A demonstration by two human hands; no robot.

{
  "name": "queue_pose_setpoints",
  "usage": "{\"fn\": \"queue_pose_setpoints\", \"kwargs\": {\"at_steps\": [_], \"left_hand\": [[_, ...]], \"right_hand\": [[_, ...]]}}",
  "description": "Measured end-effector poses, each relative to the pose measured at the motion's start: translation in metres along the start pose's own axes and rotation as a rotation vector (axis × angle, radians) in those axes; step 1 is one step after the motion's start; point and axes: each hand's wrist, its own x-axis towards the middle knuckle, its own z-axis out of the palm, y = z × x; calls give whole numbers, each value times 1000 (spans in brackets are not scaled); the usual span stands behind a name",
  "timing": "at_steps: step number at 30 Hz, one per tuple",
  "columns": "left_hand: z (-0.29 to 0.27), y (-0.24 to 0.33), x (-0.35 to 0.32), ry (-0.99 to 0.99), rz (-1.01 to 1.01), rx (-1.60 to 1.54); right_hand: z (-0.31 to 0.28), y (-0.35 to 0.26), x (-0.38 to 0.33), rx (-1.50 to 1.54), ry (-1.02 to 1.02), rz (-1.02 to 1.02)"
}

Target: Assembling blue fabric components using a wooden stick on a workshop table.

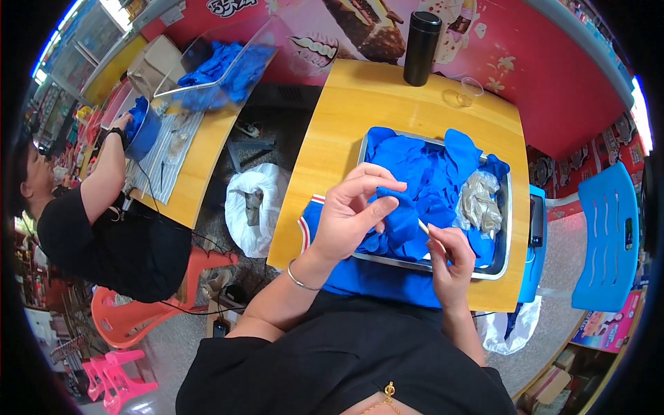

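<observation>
My left hand point(356, 211) pinches a small blue fabric piece point(401, 218) between thumb and fingers, above the near left part of a metal tray point(503, 259). My right hand point(453, 259) is closed on a thin pale stick point(424, 227), whose upper end meets the edge of that piece. What the stick's tip does there is hidden by the cloth. Heaped in the tray are many loose blue fabric pieces point(422, 169). At the tray's right side lies a clear plastic bag point(481, 200) with greyish-beige contents.
A black tumbler point(420, 48) and a clear cup point(470, 91) stand at the table's far side. Left of the table is a white-bagged bin point(254, 207). Another person point(104, 221) works at a second table with a clear tub point(221, 79). Right stands a blue chair point(609, 238).
</observation>
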Motion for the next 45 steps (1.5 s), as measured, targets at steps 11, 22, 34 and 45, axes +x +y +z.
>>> {"fn": "queue_pose_setpoints", "kwargs": {"at_steps": [11,22,34,45], "left_hand": [[1,-12,0,-68,39,-207],[-12,-1,8,-207,199,130],[-6,-14,3,-178,39,-200],[5,6,6,-154,183,395]], "right_hand": [[-1,-1,-4,155,-41,95],[-10,-2,3,75,-197,60],[-6,9,-10,1001,-326,580],[-10,18,-5,288,-143,160]]}}
